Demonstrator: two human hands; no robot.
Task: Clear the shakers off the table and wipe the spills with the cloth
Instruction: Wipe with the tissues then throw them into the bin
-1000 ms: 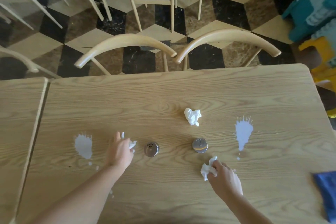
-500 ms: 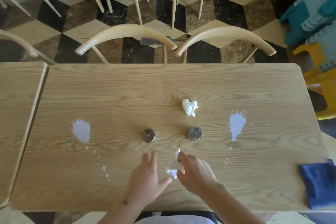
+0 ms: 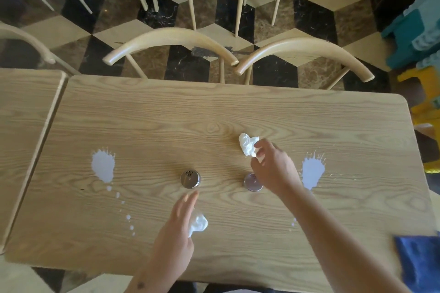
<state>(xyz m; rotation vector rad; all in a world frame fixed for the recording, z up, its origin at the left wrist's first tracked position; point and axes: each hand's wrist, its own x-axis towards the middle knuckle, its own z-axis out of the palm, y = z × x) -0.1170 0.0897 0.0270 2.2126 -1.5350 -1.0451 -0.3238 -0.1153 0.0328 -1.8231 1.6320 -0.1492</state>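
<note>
Two metal-topped shakers stand mid-table: the left shaker (image 3: 190, 179) in full view, the right shaker (image 3: 252, 182) partly hidden under my right wrist. My right hand (image 3: 273, 164) pinches a crumpled white tissue (image 3: 247, 144) just beyond the right shaker. My left hand (image 3: 177, 233) holds another white tissue wad (image 3: 198, 222) against its palm, fingers stretched toward the left shaker without touching it. White spills lie on the wood: a left spill (image 3: 102, 166) with a trail of drops, and a right spill (image 3: 312, 171). A blue cloth (image 3: 417, 261) lies at the near right edge.
The wooden table (image 3: 166, 114) abuts a second table (image 3: 21, 112) on the left. Two curved chair backs (image 3: 171, 39) stand along the far edge. Teal and yellow plastic items (image 3: 414, 43) sit on the floor at right.
My right hand passed its tissue to the left hand, then reached forward over the right shaker and took hold of the far tissue. The left hand now holds the wad.
</note>
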